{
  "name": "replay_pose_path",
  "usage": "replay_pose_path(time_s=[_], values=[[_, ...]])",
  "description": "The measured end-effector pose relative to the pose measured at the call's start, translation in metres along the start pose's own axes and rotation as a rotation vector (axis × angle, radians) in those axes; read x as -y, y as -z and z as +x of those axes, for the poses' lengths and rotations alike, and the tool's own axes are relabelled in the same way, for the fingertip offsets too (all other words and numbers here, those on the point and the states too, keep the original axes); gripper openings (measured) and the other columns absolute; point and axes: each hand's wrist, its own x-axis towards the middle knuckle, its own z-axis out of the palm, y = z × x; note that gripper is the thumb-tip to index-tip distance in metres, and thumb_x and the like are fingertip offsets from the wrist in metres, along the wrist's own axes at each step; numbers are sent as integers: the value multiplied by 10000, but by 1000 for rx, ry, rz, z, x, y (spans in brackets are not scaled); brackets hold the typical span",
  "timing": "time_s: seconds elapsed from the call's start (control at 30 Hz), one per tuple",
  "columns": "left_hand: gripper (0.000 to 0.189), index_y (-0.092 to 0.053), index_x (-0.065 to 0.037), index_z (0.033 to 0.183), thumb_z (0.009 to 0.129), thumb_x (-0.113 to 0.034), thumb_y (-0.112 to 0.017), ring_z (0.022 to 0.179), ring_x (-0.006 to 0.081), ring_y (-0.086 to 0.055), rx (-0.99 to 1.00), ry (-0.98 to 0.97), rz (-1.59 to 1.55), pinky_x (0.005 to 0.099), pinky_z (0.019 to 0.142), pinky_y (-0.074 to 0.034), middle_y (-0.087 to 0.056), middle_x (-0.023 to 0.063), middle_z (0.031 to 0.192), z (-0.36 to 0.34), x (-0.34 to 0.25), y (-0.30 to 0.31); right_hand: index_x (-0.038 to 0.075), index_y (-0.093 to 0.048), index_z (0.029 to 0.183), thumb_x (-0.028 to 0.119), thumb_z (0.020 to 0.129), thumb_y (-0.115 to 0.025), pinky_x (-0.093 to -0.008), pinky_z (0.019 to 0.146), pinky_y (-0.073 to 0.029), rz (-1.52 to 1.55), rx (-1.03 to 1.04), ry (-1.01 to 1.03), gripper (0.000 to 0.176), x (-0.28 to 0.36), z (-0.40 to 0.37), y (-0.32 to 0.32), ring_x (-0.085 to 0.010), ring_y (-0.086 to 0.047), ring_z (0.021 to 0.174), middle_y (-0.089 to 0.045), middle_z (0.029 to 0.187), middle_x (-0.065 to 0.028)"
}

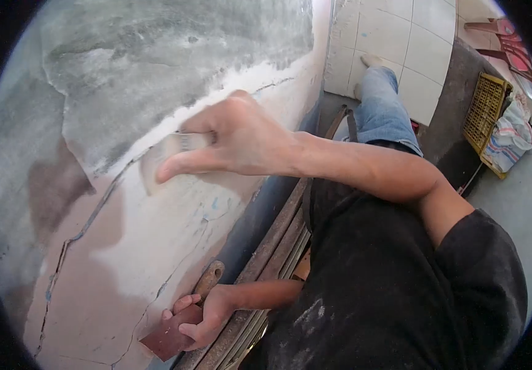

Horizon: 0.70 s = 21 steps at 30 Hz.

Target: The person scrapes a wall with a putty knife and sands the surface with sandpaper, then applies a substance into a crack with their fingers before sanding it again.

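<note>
On the left stands a wall with grey bare patches, white filler and a long dark crack. My right hand reaches across to it, thumb and fingers closed on a pale flat scraper, blurred by motion, that lies against the wall over the white strip beside the crack. Lower down, my left hand is closed around a reddish-brown flat sheet and a wooden-handled tool. The sheet looks like sandpaper. Most of the tool beyond its handle is hidden.
Long dusty boards run between the wall and my body. Beyond are pale floor tiles, a yellow crate with a striped cloth bag, and a red chair at the upper right.
</note>
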Motion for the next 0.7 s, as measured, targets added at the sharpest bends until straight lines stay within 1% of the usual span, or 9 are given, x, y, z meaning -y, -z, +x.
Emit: replay_pose_path(time_s=[0.1,0.2,0.3,0.4,0.43,0.53,0.57,0.67,0.7], values=[[451,-401,70,1127,772,-200,-464,449,184,-451,22,-4,-15,259,353,-310,-590,233,851,0,-2,-4,18,-536,490,651,687,-685,-372,424,-380,46,13,-49,679,0,-4,-4,-202,-395,368,-439,403,-105],[447,-400,70,1123,772,-200,-465,449,184,-452,17,-12,-40,260,353,-310,-591,233,851,1,-4,-3,-7,-653,639,488,721,-757,-281,399,-373,-11,-44,32,513,-19,-10,1,-92,-429,408,-485,435,-58],[443,-399,70,1118,773,-199,-467,448,184,-452,-9,-4,-46,260,354,-311,-592,233,852,-1,-2,-3,10,-657,638,489,721,-756,-285,397,-368,-3,-24,52,496,-3,-8,-1,-103,-415,398,-477,432,-74],[439,-397,69,1114,773,-198,-468,448,183,-453,17,-16,-32,260,354,-311,-593,233,852,1,-4,1,10,-626,569,683,693,-647,-367,458,-419,73,11,104,685,33,9,-5,-238,-460,382,-470,421,-107],[438,-397,69,1112,773,-198,-469,447,183,-453,18,-23,-39,260,354,-311,-593,233,853,3,-3,-1,35,-649,585,689,700,-632,-359,485,-438,55,35,31,665,32,7,-4,-257,-501,411,-510,449,-106],[434,-395,69,1108,774,-197,-470,447,183,-453,-1,-17,-55,260,354,-312,-594,233,853,0,-4,-2,50,-644,573,673,699,-647,-355,496,-449,-124,18,1,635,-4,-6,4,-262,-528,433,-522,456,-101],[432,-395,69,1106,774,-197,-471,447,183,-453,-15,-12,-61,260,354,-312,-595,234,854,-1,-5,-4,50,-602,531,659,704,-657,-357,461,-424,-7,-69,-20,636,-7,-9,5,-234,-489,404,-484,426,-82],[429,-393,69,1102,774,-196,-472,446,182,-454,-16,-9,-60,260,355,-312,-596,234,854,-1,-7,-3,0,-637,610,531,721,-737,-289,403,-378,-54,33,38,552,-5,-3,6,-114,-428,399,-506,452,-77],[427,-393,69,1100,774,-195,-472,446,182,-454,-5,-10,-61,260,355,-312,-596,234,854,-1,-7,-3,1,-635,605,534,721,-737,-287,402,-375,-90,64,39,555,1,0,9,-111,-428,402,-503,449,-69]])
